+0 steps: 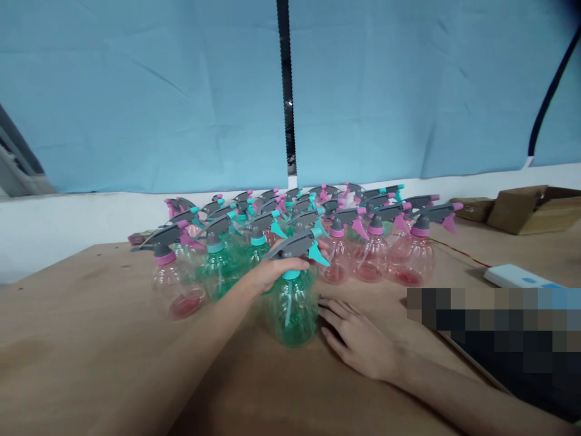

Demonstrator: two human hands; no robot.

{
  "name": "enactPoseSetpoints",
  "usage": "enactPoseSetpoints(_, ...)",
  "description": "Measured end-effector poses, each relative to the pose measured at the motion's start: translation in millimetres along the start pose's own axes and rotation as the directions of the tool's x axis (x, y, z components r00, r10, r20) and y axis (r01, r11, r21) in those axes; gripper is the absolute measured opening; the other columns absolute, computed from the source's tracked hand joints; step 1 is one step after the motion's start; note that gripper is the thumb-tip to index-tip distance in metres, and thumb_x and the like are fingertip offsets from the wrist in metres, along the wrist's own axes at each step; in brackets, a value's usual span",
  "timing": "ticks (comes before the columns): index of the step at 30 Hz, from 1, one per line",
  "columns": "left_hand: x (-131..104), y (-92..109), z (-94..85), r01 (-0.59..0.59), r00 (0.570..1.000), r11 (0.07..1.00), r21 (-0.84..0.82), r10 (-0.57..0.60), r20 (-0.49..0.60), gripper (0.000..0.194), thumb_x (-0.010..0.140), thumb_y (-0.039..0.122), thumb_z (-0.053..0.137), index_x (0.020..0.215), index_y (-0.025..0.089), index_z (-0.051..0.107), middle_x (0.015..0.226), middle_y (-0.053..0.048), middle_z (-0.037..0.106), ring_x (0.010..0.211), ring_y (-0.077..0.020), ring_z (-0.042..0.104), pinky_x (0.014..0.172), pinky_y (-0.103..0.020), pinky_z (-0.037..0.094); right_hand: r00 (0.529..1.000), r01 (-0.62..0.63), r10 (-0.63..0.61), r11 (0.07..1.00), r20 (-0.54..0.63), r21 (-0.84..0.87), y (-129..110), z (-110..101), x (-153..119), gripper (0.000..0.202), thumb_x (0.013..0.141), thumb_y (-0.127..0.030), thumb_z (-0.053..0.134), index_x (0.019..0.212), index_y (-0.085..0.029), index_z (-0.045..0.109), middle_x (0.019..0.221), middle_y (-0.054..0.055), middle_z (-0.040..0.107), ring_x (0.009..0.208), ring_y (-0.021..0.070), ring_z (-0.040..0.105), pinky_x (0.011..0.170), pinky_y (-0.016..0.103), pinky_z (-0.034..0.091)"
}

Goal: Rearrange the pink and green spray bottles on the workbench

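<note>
My left hand [276,270] is wrapped round the neck of a green spray bottle [295,315], just under its grey and teal trigger head. The bottle is upright at the front of a group and holds some green liquid. My right hand [356,336] lies low beside the bottle's right side, palm down on the table, its fingers spread and nothing in them. Behind stand several more spray bottles: a clear one with a pink collar [177,284] at the left, green ones [221,266], and pinkish ones [411,260] at the right.
The bottles stand on a wooden table [68,339]. Open cardboard boxes [521,209] are at the back right, with a white device [517,275] nearer. A dark, partly pixelated object [508,351] lies front right. A blue sheet [181,91] hangs behind.
</note>
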State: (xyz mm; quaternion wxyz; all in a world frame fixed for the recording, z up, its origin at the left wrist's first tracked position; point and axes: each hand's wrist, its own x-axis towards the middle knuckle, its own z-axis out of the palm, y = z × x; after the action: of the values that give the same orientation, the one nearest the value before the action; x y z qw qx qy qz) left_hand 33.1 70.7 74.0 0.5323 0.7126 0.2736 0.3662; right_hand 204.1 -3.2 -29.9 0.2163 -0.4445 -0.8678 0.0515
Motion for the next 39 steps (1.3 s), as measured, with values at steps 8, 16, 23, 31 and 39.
enactPoseSetpoints(8, 2, -10, -4.6, -0.145, 0.989, 0.961, -0.234, 0.145, -0.017, 0.045, 0.062, 0.015, 0.049, 0.105, 0.019, 0.063, 0.098, -0.006, 0.067, 0.104, -0.0251, 0.056, 0.085, -0.04, 0.046, 1.0, -0.003, 0.003, 1.0, 0.027, 0.01, 3, -3, -3, 0.039, 0.086, -0.019, 0.039, 0.123, -0.015, 0.05, 0.128, 0.012, 0.048, 0.123, 0.0228, 0.038, 0.102, 0.042, 0.032)
enactPoseSetpoints(16, 4, -11, -2.1, -0.143, 0.987, 0.98, -0.139, 0.13, -0.096, 0.037, 0.058, 0.021, 0.048, 0.091, 0.015, 0.065, 0.091, -0.008, 0.067, 0.092, -0.0257, 0.06, 0.068, -0.035, 0.048, 1.0, -0.013, 0.013, 1.0, 0.021, -0.011, 4, -3, -3, 0.037, 0.087, -0.02, 0.038, 0.122, -0.015, 0.049, 0.124, 0.013, 0.048, 0.121, 0.024, 0.038, 0.101, 0.044, 0.033)
enactPoseSetpoints(23, 3, -12, -0.6, -0.088, 0.986, 0.966, -0.243, 0.051, -0.156, 0.017, 0.053, 0.019, 0.049, 0.062, 0.012, 0.062, 0.062, -0.006, 0.063, 0.059, -0.0186, 0.059, 0.056, -0.029, 0.045, 1.0, 0.004, -0.004, 1.0, 0.026, -0.018, 6, -1, -3, 0.037, 0.087, -0.019, 0.039, 0.122, -0.013, 0.049, 0.126, 0.015, 0.046, 0.122, 0.0247, 0.037, 0.102, 0.043, 0.032)
enactPoseSetpoints(31, 4, -5, 4.2, -0.109, 0.991, 0.972, -0.208, 0.088, -0.105, 0.024, 0.053, 0.018, 0.052, 0.071, 0.011, 0.065, 0.072, -0.008, 0.066, 0.061, -0.0196, 0.059, 0.063, -0.033, 0.047, 1.0, 0.0, 0.0, 1.0, 0.01, 0.008, 6, -1, -3, 0.036, 0.086, -0.019, 0.039, 0.12, -0.015, 0.05, 0.126, 0.014, 0.046, 0.122, 0.0251, 0.038, 0.101, 0.045, 0.033)
enactPoseSetpoints(39, 1, -8, 1.9, -0.074, 0.993, 0.952, -0.296, 0.042, -0.113, 0.03, 0.055, 0.017, 0.052, 0.081, 0.013, 0.066, 0.086, -0.009, 0.067, 0.063, -0.0203, 0.06, 0.061, -0.035, 0.047, 1.0, -0.008, 0.008, 1.0, 0.001, 0.007, 7, 1, -4, 0.036, 0.087, -0.02, 0.04, 0.122, -0.015, 0.049, 0.124, 0.015, 0.048, 0.121, 0.0255, 0.039, 0.101, 0.045, 0.033)
